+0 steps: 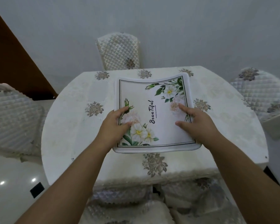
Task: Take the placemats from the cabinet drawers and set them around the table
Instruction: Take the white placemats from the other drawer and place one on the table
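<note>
- A white placemat [160,97] with flower sprays, a dark border line and the word "Beautiful" is lying on the near middle of the counter [68,126], with its near edge close to the counter's near edge.
- The left hand [116,122] is gripping the placemat's left edge, its thumb and forefinger spreading apart on the top face; its other fingers are hiding from view.
- The right hand [196,122] is gripping the right edge the same way, with its fingers [183,109] and thumb spreading on the printed surface and the rest tucking out of sight at the edge.
- A pale tablecloth [225,110] with grey flower motifs is covering the counter.
- Quilted chairs are standing around it: a far chair [118,50], a left chair [11,113], a right chair [262,92] and a near chair [128,204].
</note>
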A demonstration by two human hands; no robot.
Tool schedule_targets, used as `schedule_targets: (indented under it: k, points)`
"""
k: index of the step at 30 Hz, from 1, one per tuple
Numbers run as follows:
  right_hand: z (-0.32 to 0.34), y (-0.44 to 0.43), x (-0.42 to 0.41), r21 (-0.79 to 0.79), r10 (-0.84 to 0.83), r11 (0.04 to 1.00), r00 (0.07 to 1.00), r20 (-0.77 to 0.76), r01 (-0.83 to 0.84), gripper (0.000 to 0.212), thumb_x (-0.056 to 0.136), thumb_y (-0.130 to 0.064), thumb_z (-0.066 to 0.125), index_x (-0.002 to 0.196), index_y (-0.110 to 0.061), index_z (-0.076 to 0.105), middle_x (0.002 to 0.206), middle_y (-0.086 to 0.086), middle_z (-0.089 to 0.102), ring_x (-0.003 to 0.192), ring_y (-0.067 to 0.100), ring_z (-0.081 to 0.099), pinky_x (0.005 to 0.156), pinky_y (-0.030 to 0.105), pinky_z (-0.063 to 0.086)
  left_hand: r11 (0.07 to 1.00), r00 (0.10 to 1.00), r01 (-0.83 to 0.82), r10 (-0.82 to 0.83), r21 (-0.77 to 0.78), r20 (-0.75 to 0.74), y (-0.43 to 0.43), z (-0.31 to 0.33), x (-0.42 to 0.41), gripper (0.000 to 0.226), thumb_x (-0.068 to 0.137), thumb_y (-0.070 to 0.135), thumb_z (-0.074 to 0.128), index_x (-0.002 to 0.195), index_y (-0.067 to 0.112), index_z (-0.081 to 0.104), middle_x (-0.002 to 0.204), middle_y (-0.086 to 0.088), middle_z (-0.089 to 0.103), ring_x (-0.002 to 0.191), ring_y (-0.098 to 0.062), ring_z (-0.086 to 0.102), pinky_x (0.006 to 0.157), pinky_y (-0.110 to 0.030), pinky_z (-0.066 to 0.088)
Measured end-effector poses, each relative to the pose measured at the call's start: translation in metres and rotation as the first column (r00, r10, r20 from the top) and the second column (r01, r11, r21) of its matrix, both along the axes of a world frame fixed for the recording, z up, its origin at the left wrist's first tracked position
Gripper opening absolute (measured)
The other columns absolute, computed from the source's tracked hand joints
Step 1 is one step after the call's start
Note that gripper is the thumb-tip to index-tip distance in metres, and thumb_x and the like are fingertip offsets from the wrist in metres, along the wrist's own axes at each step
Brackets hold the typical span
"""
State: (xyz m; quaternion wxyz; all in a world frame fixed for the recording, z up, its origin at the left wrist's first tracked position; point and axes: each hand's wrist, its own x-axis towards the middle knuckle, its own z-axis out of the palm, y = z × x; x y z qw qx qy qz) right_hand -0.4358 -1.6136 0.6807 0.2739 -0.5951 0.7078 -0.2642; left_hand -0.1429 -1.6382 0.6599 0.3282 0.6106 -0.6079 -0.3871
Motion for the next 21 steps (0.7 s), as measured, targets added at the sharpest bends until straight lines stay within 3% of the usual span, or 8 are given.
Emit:
schedule_targets:
  k: [4, 8, 11, 17, 21]
  points:
    - [-0.016, -0.039, -0.006, 0.029, 0.034, 0.999, 0.999, -0.019, -0.034, 0.067, 0.086, -0.030, 0.075, 0.146, -0.036, 0.046, 0.122, 0.002, 0.052, 0.111, 0.017, 0.050, 0.092, 0.025, 0.038, 1.000, 1.000, 0.015, -0.015, 0.014, 0.019, -0.041, -0.016, -0.002, 0.064, 0.085, 0.022, 0.078, 0.142, 0.038, 0.054, 0.133, 0.005, 0.056, 0.122, -0.014, 0.055, 0.109, -0.040, 0.046]
    - [-0.037, -0.085, -0.025, 0.078, 0.050, 0.995, 0.993, 0.108, -0.059, 0.066, 0.085, -0.015, 0.073, 0.145, -0.033, 0.049, 0.124, 0.000, 0.052, 0.118, 0.019, 0.052, 0.098, 0.027, 0.040, 1.000, 0.999, 0.007, -0.008, 0.016, 0.043, -0.081, -0.036, -0.016, 0.068, 0.084, 0.020, 0.079, 0.145, 0.034, 0.052, 0.134, 0.002, 0.054, 0.123, -0.014, 0.053, 0.110, -0.036, 0.043]
    - [-0.056, -0.124, -0.039, 0.061, 0.038, 0.997, 0.993, 0.113, -0.045, 0.066, 0.084, -0.015, 0.075, 0.143, -0.032, 0.051, 0.133, 0.000, 0.052, 0.123, 0.017, 0.048, 0.106, 0.030, 0.037, 1.000, 0.999, -0.015, 0.014, 0.018, 0.033, -0.114, -0.059, -0.031, 0.068, 0.086, 0.021, 0.079, 0.145, 0.035, 0.051, 0.135, 0.002, 0.053, 0.122, -0.012, 0.052, 0.111, -0.036, 0.043]
    - [-0.110, -0.190, -0.052, 0.043, -0.018, 0.999, 0.992, 0.125, 0.013, 0.066, 0.086, -0.010, 0.072, 0.145, -0.030, 0.050, 0.138, 0.000, 0.051, 0.125, 0.019, 0.048, 0.099, 0.023, 0.037, 0.997, 0.996, -0.072, 0.072, -0.001, 0.060, -0.181, -0.119, -0.057, 0.064, 0.083, 0.027, 0.081, 0.142, 0.033, 0.056, 0.139, 0.004, 0.054, 0.129, -0.014, 0.051, 0.113, -0.040, 0.042]
    - [-0.147, -0.223, -0.057, 0.064, -0.024, 0.998, 0.988, 0.153, 0.014, 0.067, 0.084, -0.007, 0.072, 0.144, -0.030, 0.051, 0.141, 0.004, 0.051, 0.128, 0.021, 0.049, 0.107, 0.032, 0.040, 0.993, 0.992, -0.107, 0.103, 0.050, 0.074, -0.211, -0.158, -0.071, 0.064, 0.083, 0.025, 0.082, 0.142, 0.029, 0.056, 0.137, 0.002, 0.054, 0.126, -0.011, 0.049, 0.111, -0.028, 0.037]
